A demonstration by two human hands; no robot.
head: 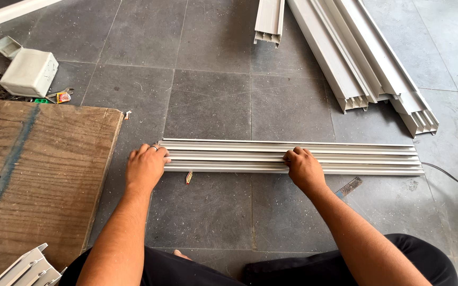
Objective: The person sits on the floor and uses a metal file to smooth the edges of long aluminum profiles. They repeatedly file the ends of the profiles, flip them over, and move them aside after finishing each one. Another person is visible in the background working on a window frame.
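Note:
A long grey aluminium channel profile (345, 156) with several ridges lies flat on the grey tiled floor, running left to right in front of me. My left hand (145, 165), a ring on one finger, grips its left end with the fingers curled over the top. Near the profile's middle, my right hand (303, 167) presses down, fingers bent over the ridges. Both forearms reach forward from my knees in dark trousers.
A worn wooden board (43, 169) lies at left with small screws on it. Behind it sits a white plastic box (29, 71) among small tools. More grey profiles (367, 58) lie stacked at back right, a short piece (269, 20) beside them. A cable (451, 177) runs at right.

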